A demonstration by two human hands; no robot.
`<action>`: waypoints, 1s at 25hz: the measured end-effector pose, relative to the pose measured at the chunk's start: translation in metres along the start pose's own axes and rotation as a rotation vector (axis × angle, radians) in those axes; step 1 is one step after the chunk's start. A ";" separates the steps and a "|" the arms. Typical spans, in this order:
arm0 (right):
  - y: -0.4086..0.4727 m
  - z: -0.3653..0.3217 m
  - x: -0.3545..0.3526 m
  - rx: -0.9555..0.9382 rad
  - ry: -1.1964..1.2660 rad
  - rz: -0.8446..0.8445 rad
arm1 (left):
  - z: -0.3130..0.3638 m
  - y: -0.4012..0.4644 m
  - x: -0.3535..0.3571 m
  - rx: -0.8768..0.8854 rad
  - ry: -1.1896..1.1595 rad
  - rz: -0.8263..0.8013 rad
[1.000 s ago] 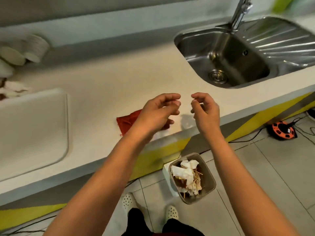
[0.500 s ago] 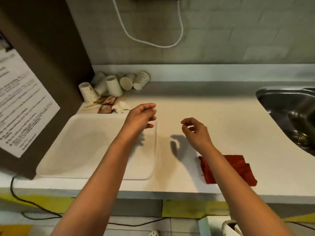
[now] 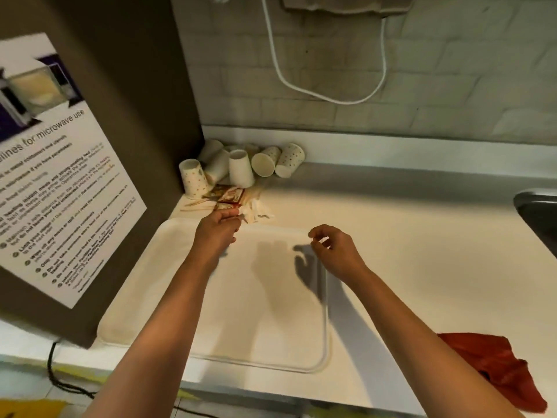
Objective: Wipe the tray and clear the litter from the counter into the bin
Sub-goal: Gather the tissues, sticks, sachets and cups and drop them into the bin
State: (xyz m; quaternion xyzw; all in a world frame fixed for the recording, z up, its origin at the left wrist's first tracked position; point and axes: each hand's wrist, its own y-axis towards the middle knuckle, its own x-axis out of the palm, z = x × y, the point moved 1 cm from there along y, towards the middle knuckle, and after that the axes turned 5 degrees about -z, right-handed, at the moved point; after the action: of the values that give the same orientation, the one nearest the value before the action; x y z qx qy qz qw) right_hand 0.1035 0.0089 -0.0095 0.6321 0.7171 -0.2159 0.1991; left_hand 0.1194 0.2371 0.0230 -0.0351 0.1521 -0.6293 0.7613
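Note:
A cream tray [image 3: 265,324] lies on the white counter [image 3: 422,251], bare inside. Beyond its far edge sits the litter: several paper cups [image 3: 241,167] tipped or upside down, red sachets [image 3: 230,196], wooden sticks [image 3: 196,204] and crumpled white tissue [image 3: 256,210]. My left hand [image 3: 218,229] reaches over the tray's far rim, and its fingertips pinch the near edge of a red sachet. My right hand [image 3: 334,248] hovers above the tray's far right corner, fingers loosely curled, holding nothing. A red cloth [image 3: 494,363] lies crumpled at the counter's front right.
A brown appliance [image 3: 129,86] with a microwave notice [image 3: 60,182] stands at the left, overhanging the tray's left side. A sink's edge [image 3: 539,212] shows at far right. A white cable [image 3: 301,86] hangs on the brick wall. A black cord [image 3: 54,372] drops off the counter front.
The view swung from the sink and bin to the tray and litter. My left hand has moved forward across the tray to the sachets. My right hand drifted forward a little.

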 end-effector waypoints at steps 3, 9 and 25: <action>0.035 -0.008 0.009 -0.029 -0.066 -0.043 | -0.009 0.029 -0.009 0.023 0.093 0.065; 0.104 -0.034 0.031 -0.214 -0.412 -0.181 | -0.013 0.088 -0.009 -0.022 0.347 0.146; 0.187 0.002 0.083 -0.341 -0.333 -0.373 | -0.031 0.150 0.013 -0.113 0.680 0.182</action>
State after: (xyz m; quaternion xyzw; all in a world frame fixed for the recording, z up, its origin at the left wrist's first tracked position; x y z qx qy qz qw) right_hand 0.2787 0.0958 -0.0680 0.4031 0.8042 -0.2258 0.3740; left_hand 0.2549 0.2600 -0.0460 0.1481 0.4336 -0.5251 0.7172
